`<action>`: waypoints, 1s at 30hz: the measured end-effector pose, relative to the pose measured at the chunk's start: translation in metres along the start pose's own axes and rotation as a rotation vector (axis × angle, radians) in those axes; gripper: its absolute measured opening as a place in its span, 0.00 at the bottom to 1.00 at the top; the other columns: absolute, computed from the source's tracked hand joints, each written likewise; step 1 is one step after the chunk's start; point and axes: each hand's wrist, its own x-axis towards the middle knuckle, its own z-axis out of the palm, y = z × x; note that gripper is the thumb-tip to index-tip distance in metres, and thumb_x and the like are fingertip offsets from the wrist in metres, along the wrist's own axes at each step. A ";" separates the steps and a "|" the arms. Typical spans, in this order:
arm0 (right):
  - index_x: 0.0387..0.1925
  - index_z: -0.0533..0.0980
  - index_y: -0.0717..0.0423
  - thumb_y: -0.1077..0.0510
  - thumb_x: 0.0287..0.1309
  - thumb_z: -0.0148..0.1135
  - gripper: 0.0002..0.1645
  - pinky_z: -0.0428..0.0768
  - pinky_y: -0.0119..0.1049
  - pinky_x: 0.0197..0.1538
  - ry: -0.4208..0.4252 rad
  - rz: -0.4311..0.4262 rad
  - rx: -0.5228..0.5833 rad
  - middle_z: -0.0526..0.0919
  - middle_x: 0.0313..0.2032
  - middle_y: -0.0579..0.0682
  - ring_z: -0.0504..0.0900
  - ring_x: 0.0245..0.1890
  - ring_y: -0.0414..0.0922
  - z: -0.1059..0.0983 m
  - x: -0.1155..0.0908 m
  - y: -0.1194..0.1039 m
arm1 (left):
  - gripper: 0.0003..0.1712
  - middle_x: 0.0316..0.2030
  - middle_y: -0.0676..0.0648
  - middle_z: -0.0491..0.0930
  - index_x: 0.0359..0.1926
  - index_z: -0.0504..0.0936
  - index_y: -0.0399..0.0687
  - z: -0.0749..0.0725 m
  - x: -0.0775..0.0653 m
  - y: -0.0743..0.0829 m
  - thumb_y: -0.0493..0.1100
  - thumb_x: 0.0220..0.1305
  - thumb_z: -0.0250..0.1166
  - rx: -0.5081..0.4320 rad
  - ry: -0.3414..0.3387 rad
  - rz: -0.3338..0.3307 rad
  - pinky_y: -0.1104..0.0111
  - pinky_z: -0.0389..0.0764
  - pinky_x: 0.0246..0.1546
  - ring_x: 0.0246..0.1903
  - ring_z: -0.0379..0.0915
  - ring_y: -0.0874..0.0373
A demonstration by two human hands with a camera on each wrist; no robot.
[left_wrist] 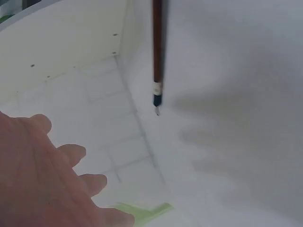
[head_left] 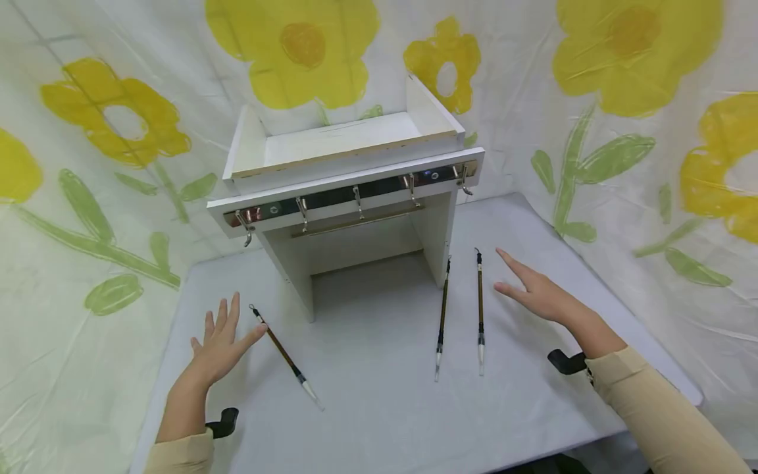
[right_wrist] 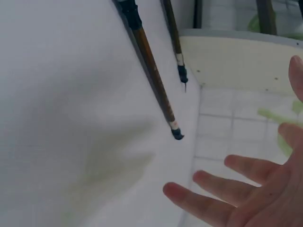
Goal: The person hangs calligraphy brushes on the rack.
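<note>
Left hand (head_left: 219,355): fingers spread, grasping nothing; raised just beside the left brush, apart from it in the wrist view.

Right hand (head_left: 541,294): fingers extended, likewise unclenched and holding nothing; to the right of the right brush, apart from it.

Brushes, three, all lying on the table:
– left brush (head_left: 281,349), slanted, left of the shelf;
– middle brush (head_left: 443,309), its far end just beside the shelf's right panel, contact uncertain;
– right brush (head_left: 480,296), roughly parallel to it.
White tips point near, under clear covers, probably to guard the bristles; looped ends point far, presumably for hanging.

Shelf (head_left: 437,230), white, one: upright, far middle, its row of hooks (head_left: 379,186) facing near, apparently for easy access.

Table (head_left: 367,408): pale covering. Flowered sheet (head_left: 521,145): behind and at both sides, likely a backdrop.
</note>
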 end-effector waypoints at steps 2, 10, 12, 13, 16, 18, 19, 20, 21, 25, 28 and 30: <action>0.80 0.32 0.32 0.34 0.73 0.50 0.50 0.66 0.72 0.66 -0.013 0.018 0.048 0.45 0.80 0.62 0.60 0.72 0.70 0.000 0.001 0.000 | 0.57 0.77 0.36 0.17 0.79 0.21 0.58 -0.001 0.006 0.006 0.72 0.71 0.49 -0.037 0.006 0.021 0.17 0.22 0.55 0.73 0.07 0.28; 0.80 0.30 0.28 0.40 0.71 0.59 0.56 0.87 0.51 0.47 -0.049 0.078 0.304 0.52 0.76 0.71 0.73 0.64 0.70 0.005 0.008 0.004 | 0.53 0.78 0.38 0.18 0.79 0.22 0.60 -0.003 0.023 0.027 0.67 0.74 0.49 -0.180 -0.002 0.088 0.19 0.23 0.58 0.74 0.09 0.30; 0.80 0.30 0.29 0.40 0.69 0.61 0.57 0.88 0.51 0.46 -0.048 0.089 0.351 0.53 0.76 0.71 0.71 0.65 0.71 0.006 0.010 0.006 | 0.52 0.79 0.40 0.20 0.79 0.22 0.61 -0.002 0.026 0.030 0.66 0.75 0.48 -0.212 -0.003 0.111 0.20 0.25 0.60 0.74 0.09 0.30; 0.80 0.30 0.29 0.42 0.69 0.61 0.58 0.88 0.51 0.46 -0.049 0.095 0.382 0.53 0.75 0.71 0.70 0.65 0.72 0.007 0.011 0.006 | 0.51 0.79 0.41 0.20 0.79 0.23 0.62 -0.002 0.028 0.031 0.65 0.75 0.48 -0.229 -0.004 0.124 0.20 0.26 0.61 0.75 0.09 0.31; 0.80 0.29 0.31 0.45 0.69 0.63 0.59 0.88 0.52 0.47 -0.053 0.098 0.468 0.53 0.75 0.72 0.69 0.66 0.73 0.011 0.015 0.010 | 0.49 0.80 0.44 0.21 0.79 0.23 0.65 -0.001 0.034 0.031 0.65 0.76 0.47 -0.277 -0.007 0.158 0.22 0.27 0.63 0.75 0.08 0.33; 0.80 0.30 0.33 0.48 0.69 0.63 0.59 0.88 0.52 0.47 -0.057 0.096 0.522 0.53 0.75 0.72 0.70 0.65 0.73 0.014 0.018 0.011 | 0.47 0.80 0.46 0.22 0.79 0.24 0.67 0.000 0.037 0.030 0.64 0.77 0.46 -0.313 -0.009 0.174 0.23 0.27 0.64 0.76 0.09 0.35; 0.81 0.30 0.34 0.49 0.70 0.63 0.59 0.88 0.53 0.47 -0.059 0.093 0.551 0.53 0.74 0.73 0.70 0.65 0.73 0.015 0.019 0.012 | 0.47 0.80 0.47 0.21 0.79 0.24 0.68 0.000 0.039 0.031 0.64 0.77 0.46 -0.333 -0.012 0.178 0.23 0.27 0.65 0.76 0.09 0.36; 0.81 0.31 0.36 0.50 0.70 0.63 0.58 0.88 0.53 0.47 -0.059 0.089 0.570 0.54 0.74 0.73 0.72 0.64 0.73 0.016 0.020 0.013 | 0.46 0.80 0.48 0.20 0.79 0.24 0.69 -0.001 0.040 0.031 0.64 0.77 0.45 -0.350 -0.012 0.183 0.23 0.27 0.65 0.76 0.10 0.37; 0.81 0.32 0.38 0.50 0.70 0.63 0.58 0.88 0.53 0.46 -0.059 0.087 0.589 0.54 0.74 0.74 0.73 0.63 0.72 0.017 0.021 0.013 | 0.45 0.80 0.49 0.19 0.79 0.24 0.71 0.000 0.042 0.032 0.65 0.78 0.44 -0.374 -0.016 0.189 0.23 0.27 0.65 0.77 0.10 0.38; 0.82 0.35 0.44 0.53 0.69 0.64 0.57 0.88 0.54 0.46 -0.060 0.101 0.660 0.56 0.72 0.74 0.76 0.60 0.71 0.022 0.024 0.016 | 0.39 0.79 0.56 0.17 0.76 0.24 0.83 0.000 0.046 0.040 0.66 0.78 0.40 -0.493 -0.050 0.207 0.23 0.31 0.66 0.78 0.12 0.41; 0.82 0.36 0.47 0.54 0.68 0.66 0.58 0.88 0.54 0.46 -0.058 0.125 0.683 0.57 0.72 0.74 0.77 0.59 0.70 0.025 0.026 0.017 | 0.37 0.79 0.58 0.18 0.74 0.24 0.88 -0.001 0.049 0.048 0.65 0.79 0.38 -0.547 -0.067 0.213 0.22 0.33 0.66 0.78 0.14 0.40; 0.81 0.36 0.48 0.53 0.67 0.66 0.58 0.88 0.54 0.46 -0.054 0.130 0.686 0.58 0.72 0.74 0.77 0.59 0.69 0.026 0.027 0.017 | 0.37 0.79 0.58 0.19 0.74 0.23 0.89 -0.002 0.049 0.052 0.64 0.79 0.38 -0.549 -0.067 0.209 0.22 0.34 0.65 0.78 0.15 0.39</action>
